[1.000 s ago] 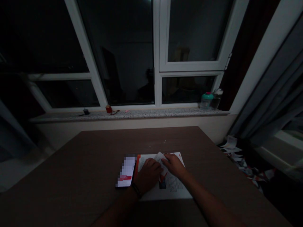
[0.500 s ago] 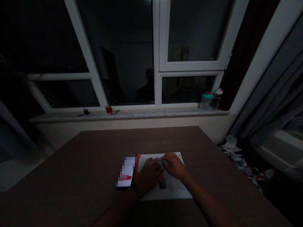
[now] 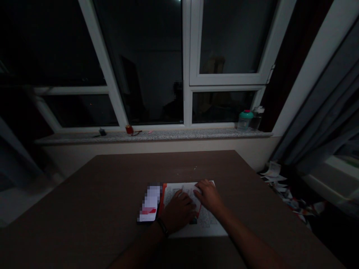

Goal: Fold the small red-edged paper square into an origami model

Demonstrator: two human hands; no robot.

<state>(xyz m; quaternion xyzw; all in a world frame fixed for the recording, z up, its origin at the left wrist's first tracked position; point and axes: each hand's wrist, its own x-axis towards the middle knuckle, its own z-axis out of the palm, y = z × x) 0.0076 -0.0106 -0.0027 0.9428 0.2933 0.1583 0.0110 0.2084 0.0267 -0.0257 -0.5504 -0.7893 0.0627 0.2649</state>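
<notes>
Presently, red-edged paper piece (image 3: 199, 208) lies atop printed page (image 3: 214, 226), between left hand (image 3: 179, 210), loosely curled, and right hand (image 3: 209, 193), bent over page's upper right; cannot tell either grip's hold or piece's long axis.

Wht pg (image 3: 208, 222), org edge (image 3: 164, 186); brn tbl (image 3: 120, 183).

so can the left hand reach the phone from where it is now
Probably yes: the left hand is over the printed sheet, with its wrist close beside the phone, and nothing appears to stand between them. It would likely need to leave the printed sheet first.
</notes>
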